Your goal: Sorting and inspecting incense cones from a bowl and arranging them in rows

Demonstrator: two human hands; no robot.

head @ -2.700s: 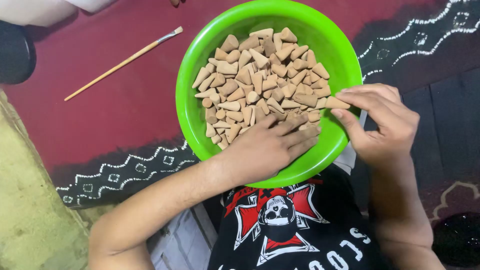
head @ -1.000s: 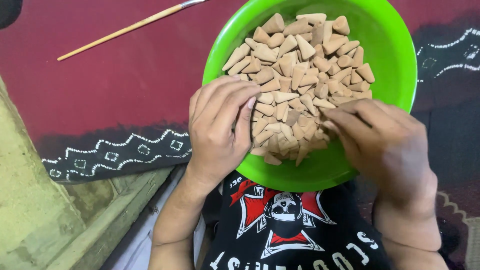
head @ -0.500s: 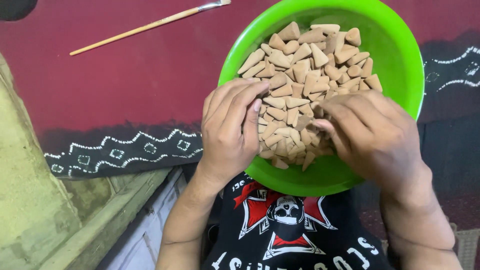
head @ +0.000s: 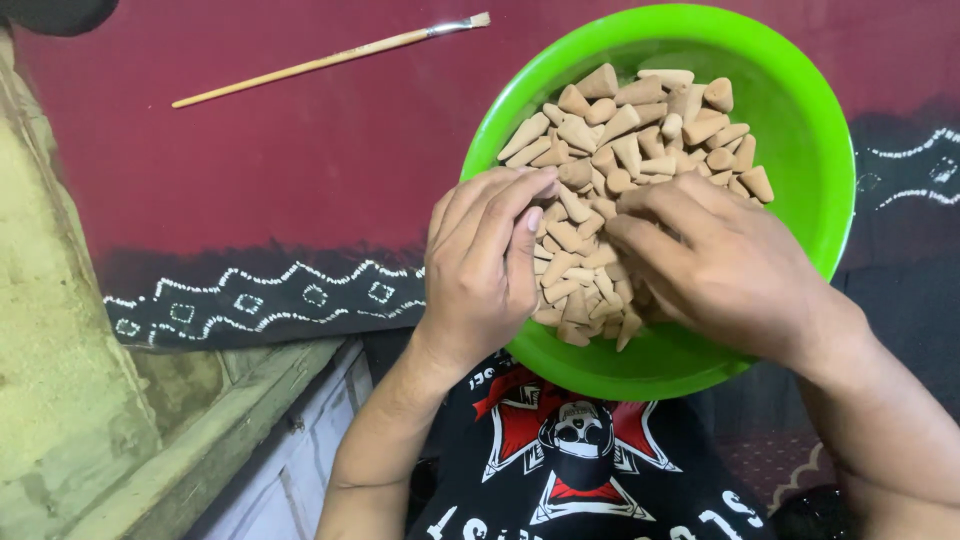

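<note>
A bright green plastic bowl (head: 810, 150) holds several small tan cones (head: 640, 130) heaped in its middle. My left hand (head: 485, 265) rests over the bowl's near-left rim, fingers curled together and touching the cones at its side. My right hand (head: 715, 265) lies palm down on the cones in the near part of the bowl, fingers pressed into the heap. Whether either hand holds cones under its fingers is hidden.
The bowl sits on a dark red cloth (head: 300, 170) with a black border and white pattern (head: 270, 300). A thin wooden paintbrush (head: 330, 60) lies on the cloth at the upper left. A worn wooden edge (head: 200, 440) runs along the lower left. My black printed shirt (head: 580, 460) is below.
Both hands have closed in over the near side of the heap, fingers drawn together among the cones. The view has drifted, so the bowl sits further right.
</note>
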